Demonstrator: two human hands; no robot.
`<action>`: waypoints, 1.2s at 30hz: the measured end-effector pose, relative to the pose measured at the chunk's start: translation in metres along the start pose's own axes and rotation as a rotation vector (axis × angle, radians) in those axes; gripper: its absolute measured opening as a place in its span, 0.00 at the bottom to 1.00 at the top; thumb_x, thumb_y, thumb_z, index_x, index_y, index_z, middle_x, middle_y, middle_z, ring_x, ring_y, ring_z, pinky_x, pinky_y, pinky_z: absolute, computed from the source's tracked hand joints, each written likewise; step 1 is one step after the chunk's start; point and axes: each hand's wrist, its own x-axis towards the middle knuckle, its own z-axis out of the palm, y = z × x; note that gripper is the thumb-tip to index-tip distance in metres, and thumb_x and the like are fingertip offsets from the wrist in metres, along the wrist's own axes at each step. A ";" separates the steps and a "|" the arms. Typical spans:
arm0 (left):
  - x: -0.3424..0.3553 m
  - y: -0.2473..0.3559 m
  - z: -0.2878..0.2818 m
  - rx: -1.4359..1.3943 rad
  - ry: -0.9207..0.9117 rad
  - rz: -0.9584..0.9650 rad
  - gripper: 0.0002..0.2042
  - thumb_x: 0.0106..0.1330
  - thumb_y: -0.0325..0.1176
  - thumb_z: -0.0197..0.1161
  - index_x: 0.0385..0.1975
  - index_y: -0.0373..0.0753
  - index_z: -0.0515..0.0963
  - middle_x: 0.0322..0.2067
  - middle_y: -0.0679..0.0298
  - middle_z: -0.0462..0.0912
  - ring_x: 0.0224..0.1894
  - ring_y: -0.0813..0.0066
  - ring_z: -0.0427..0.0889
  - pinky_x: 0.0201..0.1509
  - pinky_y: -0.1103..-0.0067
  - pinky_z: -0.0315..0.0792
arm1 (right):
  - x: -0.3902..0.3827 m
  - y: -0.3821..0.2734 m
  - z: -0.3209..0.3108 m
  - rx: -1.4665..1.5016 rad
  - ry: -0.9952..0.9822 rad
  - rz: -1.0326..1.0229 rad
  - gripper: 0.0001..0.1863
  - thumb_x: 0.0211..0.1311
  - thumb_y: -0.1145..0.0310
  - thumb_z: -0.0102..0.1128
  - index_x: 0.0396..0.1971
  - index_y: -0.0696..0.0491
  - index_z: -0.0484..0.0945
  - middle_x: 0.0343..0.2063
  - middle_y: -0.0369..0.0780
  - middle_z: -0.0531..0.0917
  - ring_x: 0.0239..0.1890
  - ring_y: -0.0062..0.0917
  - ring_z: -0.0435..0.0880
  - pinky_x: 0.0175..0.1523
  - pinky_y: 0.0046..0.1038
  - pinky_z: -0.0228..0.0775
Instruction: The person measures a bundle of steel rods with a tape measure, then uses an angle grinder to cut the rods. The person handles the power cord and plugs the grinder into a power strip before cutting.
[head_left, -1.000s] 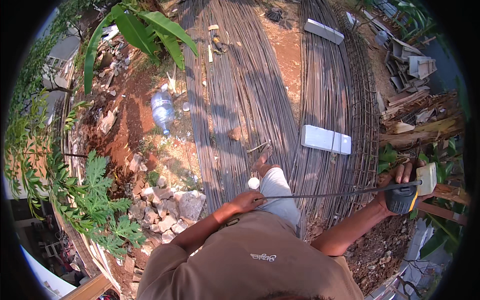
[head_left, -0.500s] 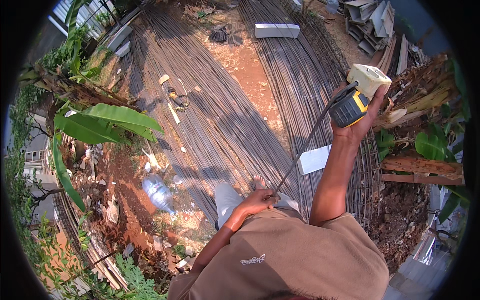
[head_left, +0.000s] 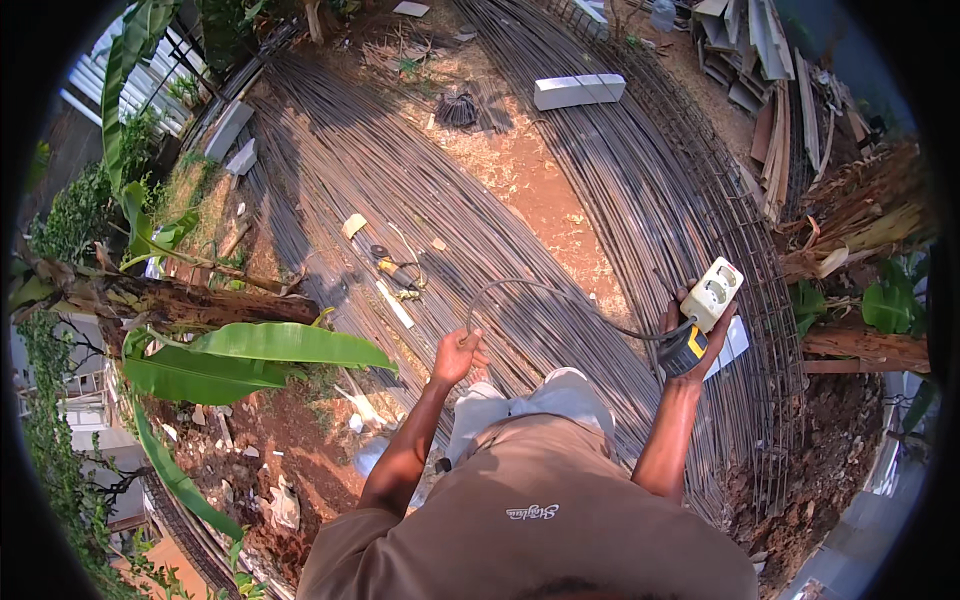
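My left hand (head_left: 455, 355) is closed on a dark cable (head_left: 530, 283), which arcs over to a cream multi-socket extension block (head_left: 716, 292). My right hand (head_left: 690, 372) grips that block together with a black and yellow tape measure (head_left: 677, 348), held just below it, near a white block partly hidden behind them. Beyond my left hand, a yellow and black power tool (head_left: 392, 270) with a pale cord lies on long steel rods (head_left: 420, 180), beside a pale strip (head_left: 396, 303).
A second bundle of rods (head_left: 560, 140) and wire cages (head_left: 760, 380) runs along the right, bearing a white block (head_left: 580, 92). Broken boards (head_left: 750, 55) are piled at back right. Banana leaves (head_left: 255, 360) and trunks (head_left: 190, 300) reach in from the left; a dark coiled bundle (head_left: 458, 107) lies ahead.
The view has swung toward the far rods. My left hand has risen away from my waist with the cable, which now bends in an arc. My right hand has lowered since half a second ago.
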 end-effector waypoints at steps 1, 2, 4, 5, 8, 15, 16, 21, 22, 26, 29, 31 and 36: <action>0.025 0.022 -0.022 -0.001 0.036 0.027 0.18 0.86 0.41 0.62 0.54 0.30 0.86 0.36 0.53 0.90 0.28 0.66 0.93 0.33 0.67 0.90 | -0.003 0.033 0.014 0.006 0.167 0.029 0.39 0.82 0.30 0.53 0.63 0.55 0.80 0.41 0.45 0.91 0.31 0.31 0.92 0.30 0.30 0.88; 0.052 0.044 -0.045 0.001 0.075 0.055 0.18 0.86 0.42 0.62 0.56 0.30 0.85 0.37 0.53 0.90 0.28 0.67 0.92 0.33 0.67 0.90 | -0.004 0.064 0.025 0.016 0.333 0.059 0.39 0.81 0.30 0.53 0.61 0.55 0.82 0.40 0.43 0.91 0.33 0.32 0.93 0.32 0.32 0.90; 0.112 0.071 -0.090 -0.028 0.175 0.120 0.19 0.87 0.42 0.61 0.60 0.31 0.84 0.39 0.54 0.90 0.29 0.67 0.92 0.33 0.65 0.90 | -0.009 0.108 0.030 -0.053 0.211 0.310 0.36 0.83 0.33 0.52 0.62 0.54 0.81 0.42 0.44 0.92 0.29 0.32 0.93 0.29 0.34 0.90; 0.148 0.076 -0.114 -0.047 0.235 0.157 0.20 0.88 0.43 0.60 0.63 0.32 0.84 0.40 0.56 0.90 0.29 0.68 0.92 0.33 0.64 0.90 | -0.002 0.133 0.035 -0.090 0.145 0.321 0.36 0.84 0.34 0.52 0.65 0.54 0.79 0.43 0.44 0.91 0.28 0.32 0.92 0.29 0.34 0.89; 0.236 0.123 -0.152 0.003 0.380 0.251 0.21 0.89 0.45 0.58 0.63 0.33 0.84 0.38 0.59 0.89 0.30 0.68 0.91 0.32 0.64 0.90 | 0.036 0.191 0.082 -0.045 0.106 0.363 0.40 0.86 0.35 0.48 0.75 0.57 0.73 0.46 0.46 0.92 0.25 0.31 0.90 0.25 0.32 0.86; 0.352 0.080 -0.216 0.709 -0.110 0.011 0.19 0.76 0.44 0.73 0.48 0.30 0.87 0.35 0.54 0.92 0.38 0.67 0.94 0.45 0.67 0.85 | 0.188 0.337 0.143 -0.095 -0.071 0.504 0.42 0.83 0.33 0.54 0.75 0.58 0.72 0.54 0.42 0.88 0.40 0.27 0.90 0.36 0.29 0.87; 0.354 0.058 -0.217 0.756 -0.127 -0.037 0.19 0.74 0.42 0.75 0.49 0.30 0.87 0.36 0.54 0.92 0.40 0.67 0.94 0.47 0.68 0.85 | 0.214 0.361 0.123 -0.179 -0.044 0.532 0.39 0.83 0.37 0.58 0.74 0.56 0.73 0.55 0.39 0.88 0.45 0.24 0.89 0.41 0.27 0.86; 0.290 -0.112 -0.291 0.184 0.138 -0.566 0.16 0.71 0.36 0.76 0.51 0.32 0.86 0.38 0.56 0.93 0.36 0.70 0.93 0.41 0.73 0.86 | 0.290 0.476 0.122 -0.292 0.115 0.730 0.33 0.83 0.42 0.64 0.69 0.55 0.79 0.56 0.37 0.88 0.52 0.23 0.88 0.56 0.30 0.82; 0.276 -0.139 -0.313 0.159 0.229 -0.638 0.13 0.72 0.35 0.73 0.49 0.34 0.86 0.36 0.56 0.92 0.34 0.69 0.92 0.39 0.71 0.85 | 0.296 0.492 0.124 -0.302 0.101 0.763 0.32 0.83 0.42 0.64 0.68 0.55 0.80 0.55 0.37 0.89 0.52 0.23 0.89 0.56 0.30 0.83; 0.247 -0.224 -0.399 0.275 0.322 -0.863 0.07 0.75 0.34 0.64 0.42 0.40 0.86 0.30 0.58 0.88 0.27 0.65 0.89 0.29 0.63 0.83 | 0.290 0.554 0.091 -0.380 0.180 1.026 0.32 0.82 0.40 0.64 0.65 0.55 0.82 0.48 0.37 0.91 0.43 0.24 0.90 0.48 0.30 0.85; 0.324 -0.271 -0.487 1.393 -0.433 -0.358 0.07 0.75 0.32 0.62 0.37 0.38 0.85 0.29 0.61 0.87 0.25 0.68 0.88 0.29 0.65 0.83 | 0.272 0.601 0.064 -0.389 0.299 1.111 0.33 0.84 0.43 0.62 0.72 0.54 0.78 0.54 0.38 0.89 0.46 0.25 0.90 0.49 0.32 0.86; 0.408 -0.294 -0.501 0.814 -0.001 -0.600 0.09 0.68 0.38 0.70 0.37 0.39 0.89 0.36 0.55 0.91 0.35 0.57 0.91 0.39 0.61 0.84 | 0.261 0.634 0.029 -0.462 0.288 1.161 0.34 0.85 0.46 0.61 0.76 0.56 0.74 0.60 0.39 0.87 0.53 0.27 0.89 0.56 0.32 0.84; 0.658 -0.350 -0.509 0.435 0.463 -0.581 0.29 0.61 0.53 0.80 0.53 0.34 0.88 0.45 0.43 0.93 0.54 0.45 0.92 0.60 0.59 0.83 | 0.236 0.706 0.010 -0.438 0.545 1.195 0.31 0.87 0.49 0.58 0.75 0.57 0.73 0.60 0.41 0.86 0.57 0.30 0.88 0.59 0.34 0.83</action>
